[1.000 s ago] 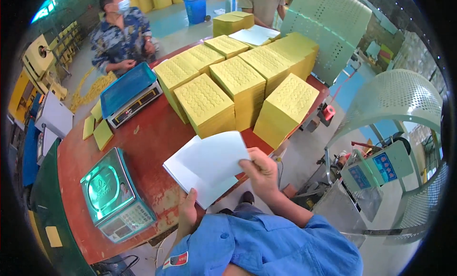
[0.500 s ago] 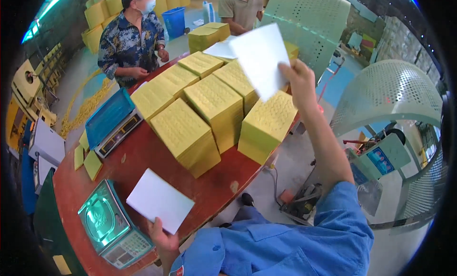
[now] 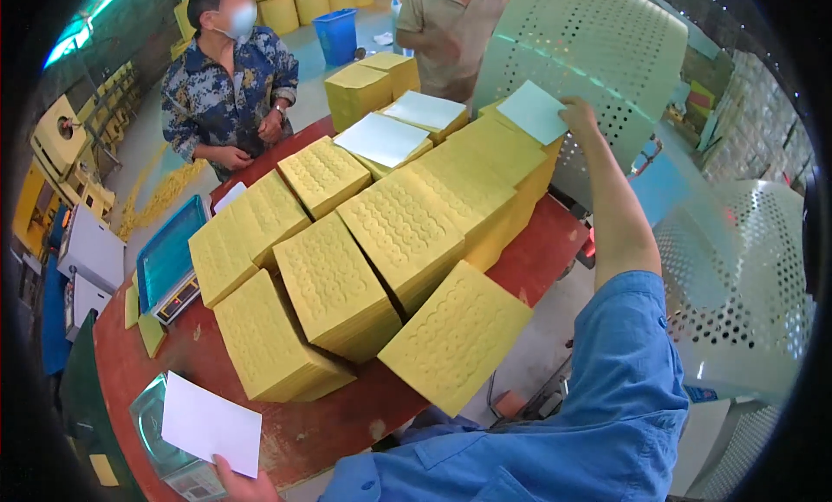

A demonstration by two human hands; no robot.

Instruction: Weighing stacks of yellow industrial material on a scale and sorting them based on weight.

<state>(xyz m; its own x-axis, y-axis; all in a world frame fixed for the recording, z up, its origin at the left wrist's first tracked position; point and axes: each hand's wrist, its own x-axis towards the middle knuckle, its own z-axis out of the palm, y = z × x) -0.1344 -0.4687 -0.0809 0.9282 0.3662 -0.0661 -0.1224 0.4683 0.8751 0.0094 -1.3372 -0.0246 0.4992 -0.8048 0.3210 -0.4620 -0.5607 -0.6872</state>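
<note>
My left hand [image 3: 243, 481], at the lower left, grips white paper [image 3: 212, 426] by its near edge; how many sheets cannot be told. The paper covers part of a teal weighing scale [image 3: 147, 415]. Stretched far across the table, my right hand [image 3: 579, 116] pinches the right corner of a white sheet [image 3: 530, 110]. That sheet is over the far end of the right row of yellow paper stacks [image 3: 485, 168]; whether it rests there cannot be told. Two more white sheets, a nearer one [image 3: 381, 138] and a farther one [image 3: 426, 110], lie on stacks beyond the middle. Embossed patterns mark the nearer stacks [image 3: 334, 290].
The red table [image 3: 355, 411] carries the stacks and a blue-topped scale [image 3: 172, 252]. Across it stand a person in a camouflage jacket [image 3: 230, 95] and another in a beige shirt [image 3: 451, 34]. Perforated metal covers, one behind [image 3: 589, 60] and one at right [image 3: 737, 268], flank the table.
My right hand has carried its white sheet outward to the far end of the right row. My left hand and its paper have shifted toward the lower left. The view has shifted.
</note>
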